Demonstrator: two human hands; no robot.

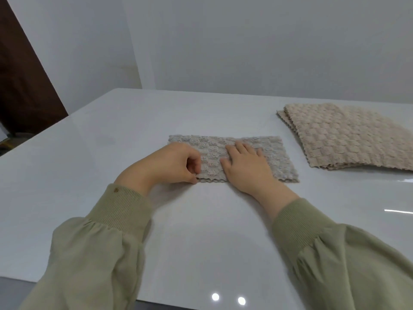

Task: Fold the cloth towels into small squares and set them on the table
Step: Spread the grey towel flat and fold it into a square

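**A:** Which step is in hand?

**B:** I judge it is the second fold. The grey towel (276, 161) lies flat on the white table (107, 153) as a long strip, so one fold seems done. It is not yet a small square.

**A:** How does the towel look?

**B:** Soft and thick, with a bumpy woven pattern and wavy edges. Its layers look evenly lined up at the near edge.

**A:** And the hands?

**B:** The left hand (172, 163) is at the left end of the towel. Its fingers are curled, and they pinch the near edge together with the thumb. The right hand (245, 170) lies on the middle of the towel, fingers straight and a little apart, pressing it down.

**A:** What does the next move need?

**B:** I think the left end must be lifted and brought over to the right end, while the flat hand marks the fold line and then gets out of the way.

**A:** Anything else?

**B:** A stack of beige towels (348, 135) lies to the right of the grey towel, a bit farther away and not touching it.
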